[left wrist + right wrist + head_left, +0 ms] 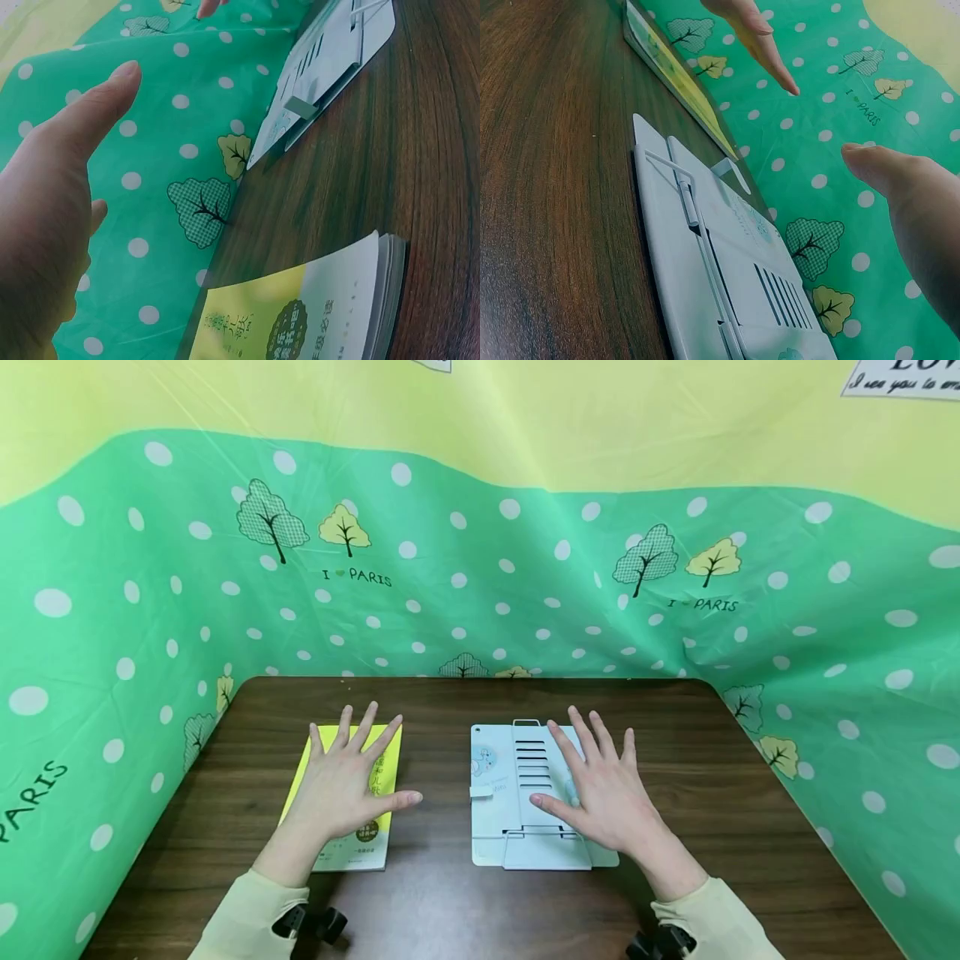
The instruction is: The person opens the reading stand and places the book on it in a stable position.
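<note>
My left hand [341, 785] is spread above a yellow and white paperback book [378, 852], covering much of its cover in the head view. The left wrist view shows the book [330, 300] below the hand, with a gap between them. My right hand [603, 789], fingers also spread, hovers over the right part of a pale blue folding book stand [491, 822]. The stand lies flat, with slots down its middle and a small clip on its left side. In the right wrist view the stand [727, 240] lies below the thumb, and neither hand holds anything.
Both things lie on a dark wooden table [435, 910], the book to the left of the stand. A green and yellow cloth [480, 552] with dots and trees hangs behind and along both sides of the table. Dark straps [307, 922] circle the sleeved wrists.
</note>
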The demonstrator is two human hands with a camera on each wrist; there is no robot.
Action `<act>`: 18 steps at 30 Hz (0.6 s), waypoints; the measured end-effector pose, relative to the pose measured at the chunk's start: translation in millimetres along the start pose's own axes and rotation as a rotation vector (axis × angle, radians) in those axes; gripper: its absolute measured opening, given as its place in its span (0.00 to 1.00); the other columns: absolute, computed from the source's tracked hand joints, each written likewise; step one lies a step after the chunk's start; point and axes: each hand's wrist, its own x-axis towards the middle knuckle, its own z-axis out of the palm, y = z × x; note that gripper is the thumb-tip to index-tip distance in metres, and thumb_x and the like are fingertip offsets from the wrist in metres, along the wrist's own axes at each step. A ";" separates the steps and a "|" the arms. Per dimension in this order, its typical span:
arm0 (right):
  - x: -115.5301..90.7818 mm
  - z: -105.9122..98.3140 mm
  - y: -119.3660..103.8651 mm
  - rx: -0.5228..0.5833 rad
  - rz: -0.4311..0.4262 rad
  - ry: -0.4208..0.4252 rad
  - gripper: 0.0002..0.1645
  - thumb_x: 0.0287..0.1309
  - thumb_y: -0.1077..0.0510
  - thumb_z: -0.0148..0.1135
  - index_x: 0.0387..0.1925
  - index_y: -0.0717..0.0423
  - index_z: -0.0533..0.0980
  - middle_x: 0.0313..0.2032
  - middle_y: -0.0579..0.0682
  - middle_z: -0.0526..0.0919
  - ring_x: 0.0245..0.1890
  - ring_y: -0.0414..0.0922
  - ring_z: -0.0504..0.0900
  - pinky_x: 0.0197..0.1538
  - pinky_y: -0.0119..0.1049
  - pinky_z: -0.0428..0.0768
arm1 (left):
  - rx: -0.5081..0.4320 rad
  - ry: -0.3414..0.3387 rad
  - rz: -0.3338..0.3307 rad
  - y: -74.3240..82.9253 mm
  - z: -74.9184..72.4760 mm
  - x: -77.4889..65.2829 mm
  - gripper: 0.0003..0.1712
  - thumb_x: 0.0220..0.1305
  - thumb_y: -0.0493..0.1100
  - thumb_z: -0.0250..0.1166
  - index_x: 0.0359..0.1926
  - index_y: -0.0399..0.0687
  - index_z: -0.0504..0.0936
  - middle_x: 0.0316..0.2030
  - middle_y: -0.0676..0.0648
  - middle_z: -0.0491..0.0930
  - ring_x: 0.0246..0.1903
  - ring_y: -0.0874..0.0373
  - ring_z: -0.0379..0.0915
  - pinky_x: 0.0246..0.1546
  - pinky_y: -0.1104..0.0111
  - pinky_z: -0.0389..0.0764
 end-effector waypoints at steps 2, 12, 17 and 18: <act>-0.5 -1.2 0.6 0.005 0.003 0.003 0.65 0.60 0.15 0.55 0.85 0.46 0.53 0.83 0.59 0.48 0.80 0.66 0.49 0.66 0.85 0.47 | -0.009 -0.003 -0.004 1.5 -0.2 0.6 0.66 0.52 0.93 0.49 0.86 0.71 0.48 0.84 0.45 0.43 0.81 0.33 0.36 0.69 0.24 0.31; -7.2 -1.3 9.9 0.067 0.030 0.011 0.62 0.61 0.20 0.61 0.84 0.48 0.55 0.82 0.60 0.51 0.79 0.67 0.52 0.66 0.84 0.50 | -0.085 -0.030 -0.036 13.5 1.4 0.6 0.66 0.54 0.91 0.52 0.86 0.69 0.49 0.84 0.46 0.45 0.81 0.35 0.39 0.69 0.22 0.38; -12.6 -1.9 12.7 0.150 0.052 0.003 0.60 0.63 0.24 0.64 0.84 0.49 0.55 0.82 0.59 0.53 0.78 0.65 0.54 0.68 0.81 0.52 | -0.132 -0.027 -0.041 20.9 4.7 -0.8 0.66 0.55 0.91 0.53 0.86 0.66 0.51 0.84 0.46 0.49 0.80 0.36 0.45 0.68 0.22 0.44; -13.4 -2.2 13.1 0.169 0.058 0.001 0.59 0.64 0.25 0.65 0.84 0.50 0.56 0.82 0.59 0.53 0.78 0.65 0.54 0.68 0.79 0.52 | -0.140 -0.026 -0.041 22.4 5.0 -1.0 0.66 0.55 0.91 0.53 0.86 0.66 0.52 0.83 0.46 0.50 0.80 0.37 0.47 0.68 0.22 0.45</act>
